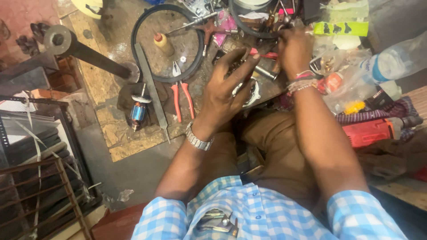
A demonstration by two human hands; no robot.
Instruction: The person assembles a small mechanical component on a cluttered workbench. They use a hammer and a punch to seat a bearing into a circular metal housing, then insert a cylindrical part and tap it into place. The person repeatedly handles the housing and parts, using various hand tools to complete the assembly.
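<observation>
My left hand (227, 86) hovers with fingers spread over a round metal motor housing (252, 92) on the cluttered workbench, holding nothing. A metal watch sits on that wrist. My right hand (294, 50) reaches farther back into a heap of small metal parts and tools, its fingers curled among them; what they grip is hidden. A red-handled tool (267, 55) lies between the two hands. Bracelets circle the right wrist.
Red-handled pliers (183, 98), a long metal file (152, 91), a motor armature (138, 111), a black rubber belt (168, 40) and a small glue bottle (163, 43) lie left. A large wrench (84, 49) sits far left. A red power tool (378, 130), plastic bottle (396, 60) and bags are right.
</observation>
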